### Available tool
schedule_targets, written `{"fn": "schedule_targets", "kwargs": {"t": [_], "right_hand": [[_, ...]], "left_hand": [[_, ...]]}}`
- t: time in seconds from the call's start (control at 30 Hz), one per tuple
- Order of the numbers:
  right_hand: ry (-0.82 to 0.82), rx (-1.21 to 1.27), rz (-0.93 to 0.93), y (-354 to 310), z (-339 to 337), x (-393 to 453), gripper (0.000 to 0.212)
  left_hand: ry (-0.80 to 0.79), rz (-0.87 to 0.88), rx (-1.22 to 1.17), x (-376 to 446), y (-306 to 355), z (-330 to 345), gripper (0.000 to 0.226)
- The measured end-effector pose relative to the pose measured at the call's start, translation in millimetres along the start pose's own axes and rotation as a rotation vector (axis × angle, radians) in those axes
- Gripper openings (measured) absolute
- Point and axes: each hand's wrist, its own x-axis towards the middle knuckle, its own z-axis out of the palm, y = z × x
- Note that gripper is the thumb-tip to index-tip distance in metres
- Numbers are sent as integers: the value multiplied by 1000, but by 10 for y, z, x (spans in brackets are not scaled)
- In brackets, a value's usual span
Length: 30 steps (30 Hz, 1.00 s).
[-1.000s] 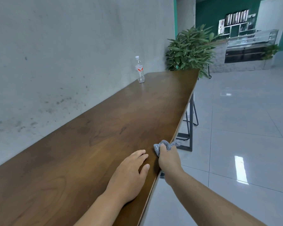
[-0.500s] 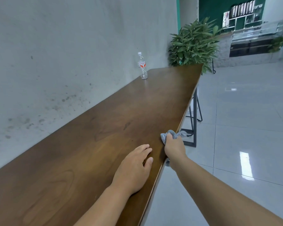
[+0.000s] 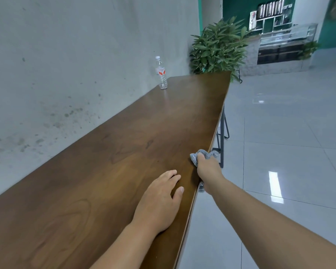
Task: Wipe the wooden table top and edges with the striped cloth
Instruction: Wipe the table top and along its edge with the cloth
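Two hands work at the outer long edge of a wooden bench (image 3: 124,152) whose long axis runs straight away from the person toward a plant (image 3: 219,47) at its far end. Right hand (image 3: 209,171) sits on that edge, ahead of and just to the right of the left hand (image 3: 161,200), and is the hand carrying the task. Fingers of the right hand are curled tight round a bunched grey cloth (image 3: 203,155); their tips cannot be seen behind the cloth and the bench edge. Most of the cloth bulges out beyond the knuckles, draped over the edge so that part lies on the top and part hangs on the outer face; a small tail shows under the heel of the hand, below the edge. Stripes on the cloth cannot be made out. Fingers of the left hand (image 3: 173,176) lie flat, straight and slightly spread on the bench top, holding nothing, apparently bracing the body.

Unwiped edge, as judged from the layout, stretches ahead of the cloth along the same line, so the coming stroke would run forward along the bench's long axis. A water bottle (image 3: 161,74) stands well ahead and to the left, near the wall (image 3: 66,65), well apart from the edge.
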Motion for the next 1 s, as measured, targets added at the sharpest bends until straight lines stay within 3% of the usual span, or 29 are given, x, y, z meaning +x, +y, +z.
{"fn": "schedule_targets", "kwargs": {"t": [0.6,1.0], "right_hand": [[-58,-27,-37,365,34,-547,44],[-1,-1,-2,214,59,-400,56]], "left_hand": [[5,40,-16,-293,-45,-69,49],[-28,30,-6,-377,-43,-116,48]]}}
